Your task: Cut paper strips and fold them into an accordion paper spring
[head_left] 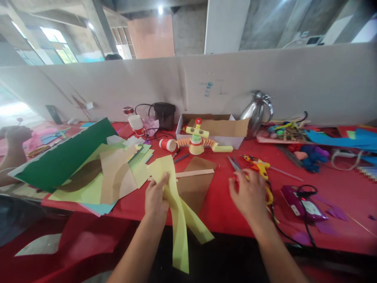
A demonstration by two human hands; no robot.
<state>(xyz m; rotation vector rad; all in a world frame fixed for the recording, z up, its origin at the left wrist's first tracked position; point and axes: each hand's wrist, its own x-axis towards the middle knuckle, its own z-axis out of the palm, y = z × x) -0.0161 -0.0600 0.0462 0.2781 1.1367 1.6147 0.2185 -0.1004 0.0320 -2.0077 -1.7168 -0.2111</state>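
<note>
My left hand is closed on a sheet of yellow paper cut into long strips that hang over the table's front edge. My right hand rests on the red table, its fingers curled over the handles of a pair of scissors whose blades point away from me. A yellow glue gun lies just beyond that hand. A brown paper piece and a thin wooden strip lie between my hands.
A pile of green, yellow and brown paper sheets covers the left. A paper-cup figure stands before an open cardboard box. A metal jug, craft scraps, a purple device with cable sit right. Another person's arm is far left.
</note>
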